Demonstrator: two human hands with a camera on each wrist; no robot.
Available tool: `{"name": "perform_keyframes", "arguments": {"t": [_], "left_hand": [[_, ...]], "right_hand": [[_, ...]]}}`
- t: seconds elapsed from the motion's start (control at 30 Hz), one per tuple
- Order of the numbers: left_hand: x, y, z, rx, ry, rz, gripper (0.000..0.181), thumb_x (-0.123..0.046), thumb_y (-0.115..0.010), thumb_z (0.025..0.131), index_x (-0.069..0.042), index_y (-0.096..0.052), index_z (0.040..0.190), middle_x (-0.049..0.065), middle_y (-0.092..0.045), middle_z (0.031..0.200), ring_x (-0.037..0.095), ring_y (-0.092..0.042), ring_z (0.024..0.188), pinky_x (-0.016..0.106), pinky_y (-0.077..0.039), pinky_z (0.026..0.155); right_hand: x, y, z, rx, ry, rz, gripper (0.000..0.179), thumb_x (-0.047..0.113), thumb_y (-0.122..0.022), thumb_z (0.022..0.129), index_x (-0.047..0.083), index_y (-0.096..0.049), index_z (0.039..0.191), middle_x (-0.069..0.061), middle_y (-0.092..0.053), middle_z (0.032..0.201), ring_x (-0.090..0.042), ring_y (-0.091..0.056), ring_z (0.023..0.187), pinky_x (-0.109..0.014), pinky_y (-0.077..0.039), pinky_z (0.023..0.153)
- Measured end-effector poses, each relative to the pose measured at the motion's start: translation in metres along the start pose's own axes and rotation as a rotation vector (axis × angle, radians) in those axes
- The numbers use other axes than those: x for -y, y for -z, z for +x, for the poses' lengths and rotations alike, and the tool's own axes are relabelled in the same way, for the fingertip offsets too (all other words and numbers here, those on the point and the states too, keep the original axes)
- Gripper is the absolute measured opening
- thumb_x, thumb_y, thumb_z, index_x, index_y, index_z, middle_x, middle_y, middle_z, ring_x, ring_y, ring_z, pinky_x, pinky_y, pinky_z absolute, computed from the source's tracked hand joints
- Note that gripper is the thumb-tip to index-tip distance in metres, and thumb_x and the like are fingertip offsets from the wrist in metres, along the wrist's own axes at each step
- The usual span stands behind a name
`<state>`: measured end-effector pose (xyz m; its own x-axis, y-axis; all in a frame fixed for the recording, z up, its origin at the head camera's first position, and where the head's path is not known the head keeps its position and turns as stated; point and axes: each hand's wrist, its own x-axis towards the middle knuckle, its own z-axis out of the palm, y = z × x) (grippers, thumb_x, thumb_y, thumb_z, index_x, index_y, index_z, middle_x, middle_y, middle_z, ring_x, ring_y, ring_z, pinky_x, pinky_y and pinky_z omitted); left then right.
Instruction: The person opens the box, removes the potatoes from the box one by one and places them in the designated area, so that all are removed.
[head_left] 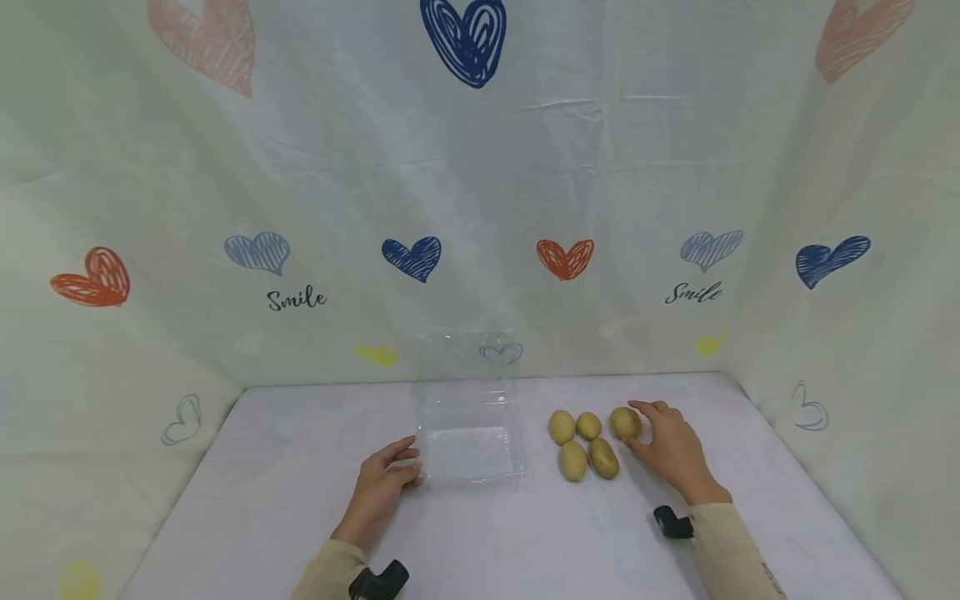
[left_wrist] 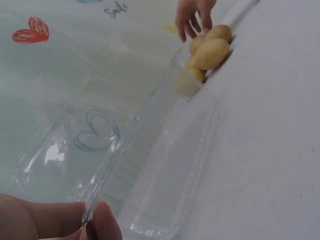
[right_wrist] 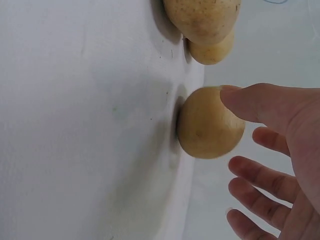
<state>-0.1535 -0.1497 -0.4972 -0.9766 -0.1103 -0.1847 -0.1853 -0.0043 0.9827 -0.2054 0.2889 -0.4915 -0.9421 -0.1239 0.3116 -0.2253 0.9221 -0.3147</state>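
A hinged clear plastic container (head_left: pixel 471 454) sits on the table with its lid (head_left: pixel 465 367) raised at the back. My left hand (head_left: pixel 382 487) is at its left side, pinching the rim between thumb and finger in the left wrist view. Several small yellow potatoes lie in a group to the right of the container. Around the rightmost potato (head_left: pixel 625 422) my right hand (head_left: pixel 671 446) reaches from the right, thumb at its near side. In the right wrist view the thumb overlaps this potato (right_wrist: pixel 207 127), while the other fingers are spread apart beside it. The potato rests on the table.
A pale cloth covers the table (head_left: pixel 300 467). Behind and at both sides hangs a white curtain (head_left: pixel 480 183) printed with hearts and lettering; the container's lid stands close before it. The other potatoes (head_left: pixel 573 461) lie close together between container and right hand.
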Motion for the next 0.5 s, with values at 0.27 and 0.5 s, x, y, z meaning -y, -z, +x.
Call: {"name": "perform_keyframes", "arguments": {"t": [0.27,0.5], "left_hand": [[0.001,0.002,-0.001,-0.006,0.018,0.028,0.052,0.008,-0.063,0.1,0.012,-0.049,0.149,0.029,-0.056,0.136,0.018,-0.065,0.091,0.027,-0.061,0.078],[0.007,0.01,-0.004,-0.037,0.033,0.059,0.047,0.001,-0.06,0.104,0.009,-0.052,0.149,0.023,-0.059,0.13,0.02,-0.064,0.096,0.028,-0.061,0.08]], "right_hand": [[-0.006,0.004,-0.005,-0.03,0.036,-0.019,0.06,0.014,-0.092,0.08,-0.005,-0.067,0.131,-0.029,-0.067,0.121,-0.051,-0.064,0.11,-0.065,-0.054,0.091],[-0.011,0.006,-0.012,-0.063,0.063,-0.06,0.058,0.02,-0.093,0.081,-0.004,-0.069,0.129,-0.028,-0.069,0.118,-0.05,-0.066,0.105,-0.066,-0.055,0.085]]}}
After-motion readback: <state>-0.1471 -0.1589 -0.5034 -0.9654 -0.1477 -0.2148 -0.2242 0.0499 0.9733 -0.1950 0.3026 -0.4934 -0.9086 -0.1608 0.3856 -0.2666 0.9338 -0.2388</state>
